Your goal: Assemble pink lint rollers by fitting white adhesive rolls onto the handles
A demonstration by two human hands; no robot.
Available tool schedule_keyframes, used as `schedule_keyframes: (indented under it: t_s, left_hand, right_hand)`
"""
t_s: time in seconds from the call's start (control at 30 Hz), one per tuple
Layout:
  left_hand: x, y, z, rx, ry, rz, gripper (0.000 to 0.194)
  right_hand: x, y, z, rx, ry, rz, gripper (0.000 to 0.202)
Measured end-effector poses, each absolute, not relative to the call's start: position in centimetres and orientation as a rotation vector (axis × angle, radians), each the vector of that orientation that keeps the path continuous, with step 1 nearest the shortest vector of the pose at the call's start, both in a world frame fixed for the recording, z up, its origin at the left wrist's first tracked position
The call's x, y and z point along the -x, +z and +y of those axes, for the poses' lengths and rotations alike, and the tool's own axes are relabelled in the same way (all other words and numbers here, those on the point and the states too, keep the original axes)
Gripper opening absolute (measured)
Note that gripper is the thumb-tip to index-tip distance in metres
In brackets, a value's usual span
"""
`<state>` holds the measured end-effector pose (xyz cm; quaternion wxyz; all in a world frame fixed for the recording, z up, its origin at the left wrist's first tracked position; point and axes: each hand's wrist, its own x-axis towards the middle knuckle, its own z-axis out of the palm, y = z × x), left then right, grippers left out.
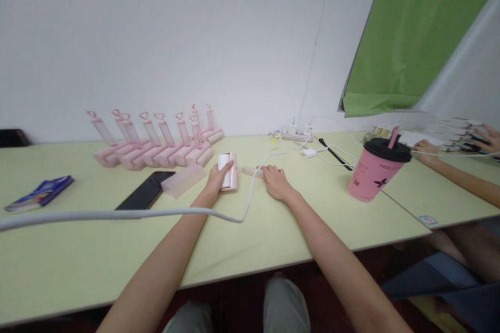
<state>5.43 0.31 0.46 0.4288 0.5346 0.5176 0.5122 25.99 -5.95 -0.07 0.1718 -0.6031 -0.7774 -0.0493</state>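
My left hand [215, 182] is wrapped round a small pink case with a white inner part [225, 179], held at the table's middle. Just to its right, my right hand [275, 181] has its fingers closed on a slim pale pink tube [250, 171] that points toward the case. The hand hides the tube's other end. Behind and to the left stand several pink pieces [150, 155] in a row, most with a clear upright tube topped by a heart-shaped loop.
A white cord [172, 212] crosses in front of my hands. Left lie a dark phone [142, 192], a pink translucent sheet [183, 181] and a purple packet [41, 193]. Right are a pink lidded cup [371, 176], a power strip [297, 137] with cables, and another person's arm [457, 176].
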Motion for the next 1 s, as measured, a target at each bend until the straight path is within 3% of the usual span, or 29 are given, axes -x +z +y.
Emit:
schedule_keyframes:
  t_s: [0.17, 0.77, 1.0]
  left_hand:
    - [-5.3, 0.3, 0.5, -1.363, 1.361, 1.31, 0.056]
    - [-5.6, 0.4, 0.4, -1.386, 1.211, 1.304, 0.057]
    - [-5.6, 0.4, 0.3, -1.377, 1.203, 1.301, 0.06]
  right_hand:
    - [-24.7, 0.1, -6.1, 1.582, -0.038, -2.235, 0.034]
    - [-26.5, -0.5, -4.8, 1.492, -0.011, -2.04, 0.026]
    - [-26.3, -0.1, -5.1, 1.362, 0.315, -2.016, 0.031]
